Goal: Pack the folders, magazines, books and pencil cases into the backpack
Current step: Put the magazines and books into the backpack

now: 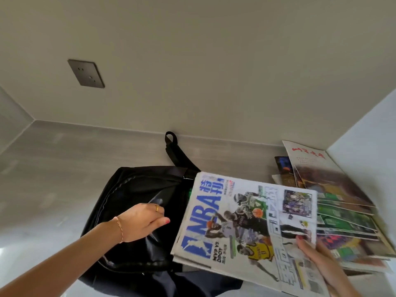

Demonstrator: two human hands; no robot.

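A black backpack point(132, 189) lies on the grey desk with its opening facing right. My left hand point(142, 219) grips the upper flap of the opening and holds it apart. My right hand point(317, 258) pinches a basketball magazine point(235, 224) at its right edge, thumb on the cover. The magazine hangs level, its left edge over the mouth of the backpack. A bit of green shows inside the opening point(189, 192).
A fanned stack of magazines and books point(342, 211) lies at the right, against the white side wall point(375, 129). A red-titled magazine point(315, 166) tops its far end. The grey desk point(53, 163) stretches left. A dark wall socket point(86, 73) sits on the back wall.
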